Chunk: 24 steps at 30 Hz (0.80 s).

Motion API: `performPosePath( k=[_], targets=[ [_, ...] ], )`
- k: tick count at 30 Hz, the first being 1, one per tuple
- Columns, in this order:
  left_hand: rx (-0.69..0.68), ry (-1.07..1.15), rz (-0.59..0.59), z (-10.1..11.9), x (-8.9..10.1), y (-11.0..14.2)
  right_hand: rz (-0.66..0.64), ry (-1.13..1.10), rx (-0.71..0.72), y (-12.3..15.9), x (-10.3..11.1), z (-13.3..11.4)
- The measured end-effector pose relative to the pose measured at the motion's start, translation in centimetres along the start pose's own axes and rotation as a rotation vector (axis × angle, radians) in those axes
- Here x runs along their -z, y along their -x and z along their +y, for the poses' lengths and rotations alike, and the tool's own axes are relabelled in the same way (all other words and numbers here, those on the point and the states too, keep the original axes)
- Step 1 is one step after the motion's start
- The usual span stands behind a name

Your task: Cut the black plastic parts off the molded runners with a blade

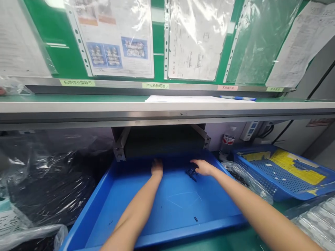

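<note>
Both my arms reach deep into a large blue plastic tray [110,195] under a shelf. My left hand [157,168] is at the tray's far end, below the dark conveyor end [163,141]; its fingers curl away from me and I cannot see whether they hold anything. My right hand [202,167] lies a little to the right, fingers bent, touching a small black plastic part [191,173] on the tray floor. Another tiny black piece [195,219] lies near the tray's front edge.
A blue perforated basket [272,184] with yellow sheets stands at the right, a clear bag [243,177] beside it. Black goods in clear plastic [47,174] fill the left. A shelf [167,106] with paper and a pen [238,98] hangs overhead. A bottle [228,139] stands behind.
</note>
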State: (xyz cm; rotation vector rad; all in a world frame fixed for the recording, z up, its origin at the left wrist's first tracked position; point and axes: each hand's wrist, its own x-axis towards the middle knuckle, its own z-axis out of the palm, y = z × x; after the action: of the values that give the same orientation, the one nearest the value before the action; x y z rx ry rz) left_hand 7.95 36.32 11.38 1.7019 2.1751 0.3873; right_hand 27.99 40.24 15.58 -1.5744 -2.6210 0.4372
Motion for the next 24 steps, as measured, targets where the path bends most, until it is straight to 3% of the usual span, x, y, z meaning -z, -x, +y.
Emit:
performPosePath(
  k=[3,6,10,14,18,21,24],
  targets=[
    [-0.109,-0.004,-0.012,3.9,-2.4,-0.6,-0.115,-0.007,-0.048,0.5,-0.3,0.7],
    [-0.216,0.014,-0.06,6.6,-3.8,0.7,-0.176,-0.019,-0.095,2.4,-0.5,1.2],
    [-0.264,0.047,-0.104,7.0,-2.0,3.0,-0.198,-0.072,-0.136,6.3,-0.1,1.3],
    [-0.256,0.059,-0.173,5.0,1.9,4.4,-0.184,-0.17,-0.141,9.2,-0.2,-0.1],
    [-0.187,0.05,-0.296,1.7,5.9,7.0,-0.199,-0.281,-0.074,9.9,-1.3,-3.1],
    [-0.073,0.048,-0.384,-2.4,9.9,10.2,-0.22,-0.365,0.032,10.3,-2.3,-6.7],
    [0.075,0.049,-0.423,-7.9,14.7,14.6,-0.263,-0.465,0.184,11.6,-3.1,-11.7]
  ],
)
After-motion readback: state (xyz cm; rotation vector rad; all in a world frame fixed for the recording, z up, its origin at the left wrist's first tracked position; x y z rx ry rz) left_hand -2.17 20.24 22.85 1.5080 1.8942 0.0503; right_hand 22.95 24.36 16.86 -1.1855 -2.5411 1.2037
